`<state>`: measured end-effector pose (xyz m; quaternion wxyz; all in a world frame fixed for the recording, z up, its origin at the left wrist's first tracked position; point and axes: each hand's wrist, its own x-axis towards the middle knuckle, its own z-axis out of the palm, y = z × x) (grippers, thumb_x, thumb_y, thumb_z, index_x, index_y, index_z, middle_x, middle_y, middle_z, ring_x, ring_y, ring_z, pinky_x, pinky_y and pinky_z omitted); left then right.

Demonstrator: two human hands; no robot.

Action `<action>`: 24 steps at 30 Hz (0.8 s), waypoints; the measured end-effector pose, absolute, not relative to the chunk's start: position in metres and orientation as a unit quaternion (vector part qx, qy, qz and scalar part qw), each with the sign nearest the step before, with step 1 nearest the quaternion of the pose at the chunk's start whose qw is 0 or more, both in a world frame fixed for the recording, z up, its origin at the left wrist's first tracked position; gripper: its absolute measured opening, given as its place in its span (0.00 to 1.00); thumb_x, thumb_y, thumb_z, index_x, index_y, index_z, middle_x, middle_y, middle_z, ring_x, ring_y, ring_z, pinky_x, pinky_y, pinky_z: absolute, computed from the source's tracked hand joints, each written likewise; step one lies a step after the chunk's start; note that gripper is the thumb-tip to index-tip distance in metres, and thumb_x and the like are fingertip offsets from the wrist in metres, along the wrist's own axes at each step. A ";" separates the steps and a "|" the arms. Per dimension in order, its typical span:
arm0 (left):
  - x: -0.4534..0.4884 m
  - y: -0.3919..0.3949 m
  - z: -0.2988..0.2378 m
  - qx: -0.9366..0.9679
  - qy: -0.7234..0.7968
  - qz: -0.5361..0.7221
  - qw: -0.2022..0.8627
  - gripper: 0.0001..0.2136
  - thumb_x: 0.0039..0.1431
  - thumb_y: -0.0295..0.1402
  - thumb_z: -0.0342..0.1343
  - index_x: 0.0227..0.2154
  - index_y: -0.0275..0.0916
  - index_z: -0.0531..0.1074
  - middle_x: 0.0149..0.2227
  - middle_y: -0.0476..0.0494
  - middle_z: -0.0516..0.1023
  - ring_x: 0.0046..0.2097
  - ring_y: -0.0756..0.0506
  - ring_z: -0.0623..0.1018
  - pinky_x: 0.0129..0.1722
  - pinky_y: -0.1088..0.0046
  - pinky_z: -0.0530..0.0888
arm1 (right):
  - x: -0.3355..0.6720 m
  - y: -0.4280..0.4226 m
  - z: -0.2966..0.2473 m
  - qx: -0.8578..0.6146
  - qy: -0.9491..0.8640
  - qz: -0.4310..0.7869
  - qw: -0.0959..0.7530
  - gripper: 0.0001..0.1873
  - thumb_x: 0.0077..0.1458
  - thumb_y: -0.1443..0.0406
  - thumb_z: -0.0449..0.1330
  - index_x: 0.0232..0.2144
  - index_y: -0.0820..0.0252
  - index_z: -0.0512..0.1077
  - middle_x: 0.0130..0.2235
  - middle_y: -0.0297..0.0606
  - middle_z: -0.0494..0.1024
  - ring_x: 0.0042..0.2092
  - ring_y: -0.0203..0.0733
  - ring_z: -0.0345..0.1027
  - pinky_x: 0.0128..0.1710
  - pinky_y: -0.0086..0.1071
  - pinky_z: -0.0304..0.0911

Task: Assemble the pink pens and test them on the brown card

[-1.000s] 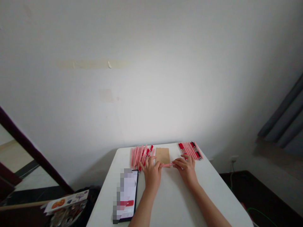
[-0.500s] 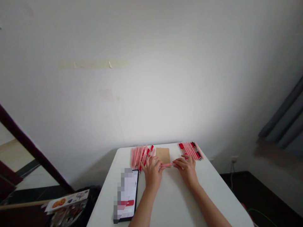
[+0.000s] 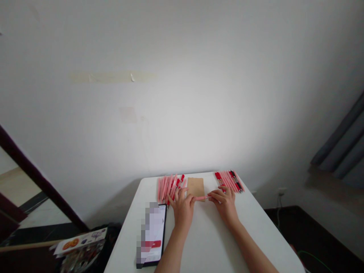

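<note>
On the table (image 3: pixel 206 242), a smartphone (image 3: pixel 155 227) is lying at eight o'clock from the pink pen (image 3: pixel 201 198) the left hand (image 3: pixel 183 209) and right hand (image 3: pixel 226 206) are pinching, hiding its ends.

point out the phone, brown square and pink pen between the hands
phone (image 3: pixel 155 229), head view, on its screen
brown square (image 3: pixel 195 187), head view, its face
pink pen (image 3: pixel 201 198), head view, on its barrel

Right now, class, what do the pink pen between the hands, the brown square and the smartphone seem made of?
Pink pen: probably plastic, seemingly smooth, given its even colour.
Brown square: likely kraft paper or card, matte: tan, without glare.
Smartphone: probably glass-fronted, smooth, as its flat, lit face suggests.
</note>
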<state>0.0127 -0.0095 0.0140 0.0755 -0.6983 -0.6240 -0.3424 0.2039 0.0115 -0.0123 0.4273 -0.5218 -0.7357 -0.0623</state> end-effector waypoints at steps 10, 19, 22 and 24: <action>0.013 -0.011 0.015 -0.680 -0.637 -0.358 0.062 0.06 0.58 0.36 0.52 0.31 0.46 0.75 0.48 0.46 0.73 0.54 0.40 0.67 0.58 0.40 0.52 | 0.204 0.012 -0.015 -0.548 -0.721 -0.063 0.419 0.09 0.58 0.58 0.57 0.35 0.44 0.78 0.38 0.30 0.81 0.49 0.49 0.61 0.52 0.47 0.45; 0.010 -0.007 0.012 -0.657 -0.636 -0.399 0.066 0.08 0.58 0.36 0.51 0.30 0.43 0.75 0.47 0.43 0.73 0.53 0.39 0.67 0.57 0.45 0.55 | 0.206 0.013 -0.017 -0.591 -0.681 -0.094 0.422 0.14 0.61 0.56 0.52 0.34 0.44 0.78 0.37 0.31 0.81 0.48 0.50 0.61 0.55 0.50 0.40; 0.009 -0.006 0.011 -0.652 -0.636 -0.407 0.069 0.09 0.59 0.35 0.51 0.30 0.42 0.75 0.47 0.41 0.72 0.52 0.40 0.68 0.57 0.48 0.56 | 0.206 0.013 -0.018 -0.602 -0.668 -0.104 0.425 0.16 0.61 0.54 0.51 0.34 0.45 0.78 0.37 0.32 0.81 0.48 0.50 0.62 0.55 0.51 0.39; 0.009 -0.007 0.011 -0.651 -0.635 -0.409 0.072 0.09 0.59 0.36 0.51 0.30 0.42 0.75 0.47 0.41 0.72 0.52 0.40 0.68 0.57 0.48 0.56 | 0.206 0.013 -0.019 -0.606 -0.664 -0.108 0.424 0.16 0.61 0.54 0.51 0.35 0.45 0.78 0.37 0.33 0.81 0.48 0.50 0.62 0.55 0.51 0.38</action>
